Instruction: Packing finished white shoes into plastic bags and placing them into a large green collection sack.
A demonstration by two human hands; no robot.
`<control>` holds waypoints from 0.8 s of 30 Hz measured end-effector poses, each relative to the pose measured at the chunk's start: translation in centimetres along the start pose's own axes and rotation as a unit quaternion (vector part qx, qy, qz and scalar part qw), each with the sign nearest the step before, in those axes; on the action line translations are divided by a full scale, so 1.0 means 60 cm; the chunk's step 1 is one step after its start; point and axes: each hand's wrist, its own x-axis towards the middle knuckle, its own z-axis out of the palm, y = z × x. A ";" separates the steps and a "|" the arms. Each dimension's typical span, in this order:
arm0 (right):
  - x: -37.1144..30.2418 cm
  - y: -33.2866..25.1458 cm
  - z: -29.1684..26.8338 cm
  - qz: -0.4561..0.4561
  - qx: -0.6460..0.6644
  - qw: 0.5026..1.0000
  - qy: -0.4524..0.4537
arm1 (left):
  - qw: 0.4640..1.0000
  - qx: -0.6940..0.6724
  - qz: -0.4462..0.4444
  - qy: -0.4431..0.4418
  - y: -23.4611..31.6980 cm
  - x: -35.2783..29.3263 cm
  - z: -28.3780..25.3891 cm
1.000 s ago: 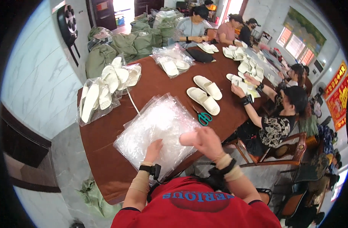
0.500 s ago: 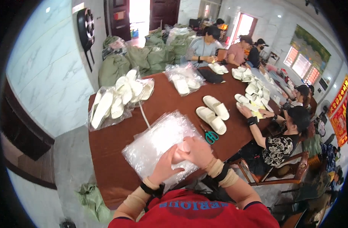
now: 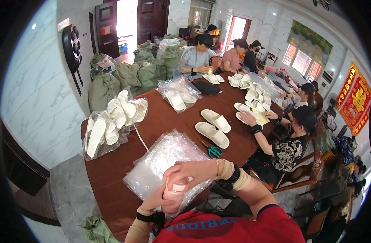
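Observation:
Close in front of my body is a pink bottle [image 3: 173, 199] with a clear band near its top. My left hand [image 3: 156, 197] is wrapped round the bottle's body from the left. Over its upper end curls my right hand [image 3: 190, 173], gripping the neck or cap, which the fingers partly hide. Beneath and beyond the hands lies a stack of clear plastic bags [image 3: 147, 170], shiny under the light. A pair of cream slippers [image 3: 213, 127] rests on the brown tablecloth past the stack, with green-handled scissors [image 3: 214, 152] just nearer.
Bagged cream slippers [image 3: 97, 135] are heaped at the table's left edge, and another bagged pair [image 3: 177, 99] lies farther back. A co-worker [image 3: 291, 137] at the right handles slippers beside a slipper pile [image 3: 256, 97]. Green sacks [image 3: 139, 75] stand behind the table.
Both hands have drawn back from over the bag stack toward my body, bringing the bottle into clearer view. My right hand has moved onto its upper end. The head view has shifted right.

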 end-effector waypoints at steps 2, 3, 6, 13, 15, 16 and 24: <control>0.006 -0.018 -0.020 0.006 0.046 0.999 0.018 | 0.990 -0.102 -0.088 -0.053 0.012 -0.011 -0.002; 0.008 -0.026 -0.028 0.014 0.094 0.995 0.037 | 0.990 -0.102 -0.088 -0.048 0.030 -0.017 0.004; -0.012 0.003 -0.020 0.125 0.273 0.943 0.142 | 1.000 -0.022 -0.009 0.005 0.101 -0.043 0.035; -0.118 0.305 0.317 0.347 0.336 0.875 0.037 | 0.982 0.100 0.158 -0.014 0.240 -0.053 0.091; -0.168 0.427 0.430 0.324 0.285 0.902 0.027 | 0.982 0.063 0.173 -0.048 0.308 -0.049 0.119; -0.140 0.395 0.423 0.338 0.341 0.876 0.036 | 0.968 0.091 0.228 -0.056 0.327 -0.056 0.124; -0.115 0.315 0.374 0.372 0.324 0.868 0.053 | 0.875 0.219 0.423 -0.087 0.402 -0.061 0.183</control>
